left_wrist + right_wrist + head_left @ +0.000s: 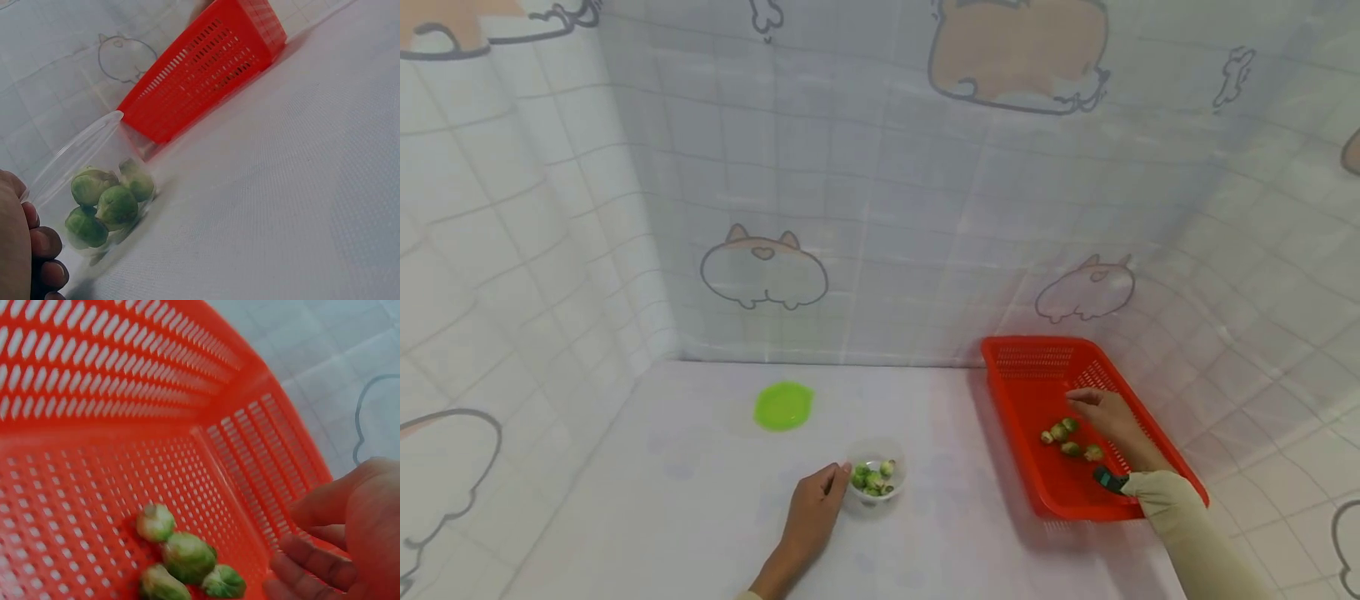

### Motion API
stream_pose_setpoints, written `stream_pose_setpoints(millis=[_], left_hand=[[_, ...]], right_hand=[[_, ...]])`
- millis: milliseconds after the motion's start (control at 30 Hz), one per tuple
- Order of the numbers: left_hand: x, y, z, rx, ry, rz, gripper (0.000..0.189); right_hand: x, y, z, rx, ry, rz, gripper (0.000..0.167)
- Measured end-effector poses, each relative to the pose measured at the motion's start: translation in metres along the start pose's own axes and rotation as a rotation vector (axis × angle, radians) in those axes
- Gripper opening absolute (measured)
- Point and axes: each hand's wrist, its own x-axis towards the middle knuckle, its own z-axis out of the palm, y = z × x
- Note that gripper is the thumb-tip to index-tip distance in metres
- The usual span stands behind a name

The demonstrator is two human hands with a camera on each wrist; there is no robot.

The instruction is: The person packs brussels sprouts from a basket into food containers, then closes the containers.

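My left hand pinches the left rim of a small clear plastic bowl, which stands on the white table. Several green Brussels sprouts lie inside the bowl, seen through its wall in the left wrist view. Over the right part of a red plastic basket hovers my right hand, its fingers loosely bent and nothing visible between them. Several more Brussels sprouts lie grouped on the basket's perforated floor, left of the right hand's fingers and apart from them.
A bright green lid-like disc lies on the table behind and left of the bowl. The basket stands at the table's right side. A patterned sheet hangs behind and along both sides.
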Motion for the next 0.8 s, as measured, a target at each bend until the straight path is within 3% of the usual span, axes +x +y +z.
stream_pose_setpoints(millis=[167, 467, 800], left_hand=[[-0.001, 0.001, -0.001, -0.006, -0.005, -0.016, 0.050], [-0.003, 0.002, 0.000, -0.013, -0.015, -0.006, 0.048], [-0.003, 0.000, -0.001, -0.013, -0.007, -0.005, 0.049]], right_hand=[[0.006, 0.002, -0.003, -0.109, -0.053, -0.004, 0.042], [0.010, 0.012, -0.003, -0.174, -0.172, 0.002, 0.033], [0.016, 0.017, 0.001, -0.191, -0.159, -0.011, 0.027]])
